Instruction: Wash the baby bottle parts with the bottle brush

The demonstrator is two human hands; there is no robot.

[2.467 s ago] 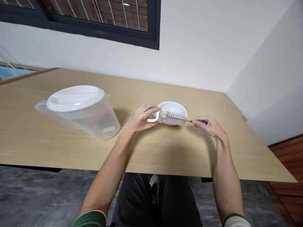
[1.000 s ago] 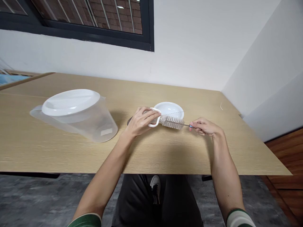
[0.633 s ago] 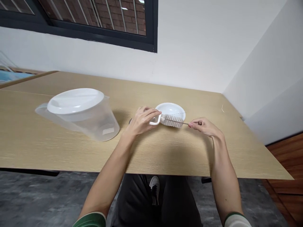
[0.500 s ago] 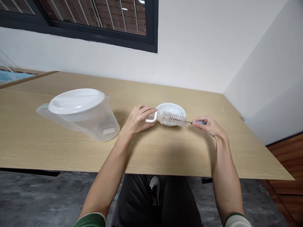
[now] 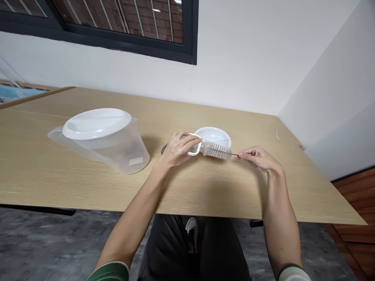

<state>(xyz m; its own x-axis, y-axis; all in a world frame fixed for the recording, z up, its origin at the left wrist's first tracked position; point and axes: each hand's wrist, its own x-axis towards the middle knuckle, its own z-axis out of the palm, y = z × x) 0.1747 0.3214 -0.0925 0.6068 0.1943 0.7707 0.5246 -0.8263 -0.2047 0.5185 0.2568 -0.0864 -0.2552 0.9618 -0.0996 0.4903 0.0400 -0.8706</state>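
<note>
My left hand (image 5: 180, 150) is wrapped round a small clear container with a white loop or rim (image 5: 199, 147); its dark end (image 5: 164, 148) shows past my fingers, and most of its body is hidden. In my right hand (image 5: 258, 157), thumb and fingers pinch a bottle brush (image 5: 218, 150) by its twisted wire stem and hidden handle. Its white bristles lie level, and the tip points left, close to the white loop; whether they touch, I cannot tell. Just behind the bristles sits a white bowl (image 5: 212, 132) on the table.
A translucent lidded pitcher (image 5: 123, 152) stands on the wooden table (image 5: 181, 191) left of my hands. A thin white strip (image 5: 277, 134) lies at the far right. A white wall (image 5: 234, 70) and a dark-framed window (image 5: 190, 50) rise behind the table.
My left hand has shifted slightly right with the container, so its dark end now shows. The blue brush handle, visible before, is now hidden in my right hand. The bowl stays in place.
</note>
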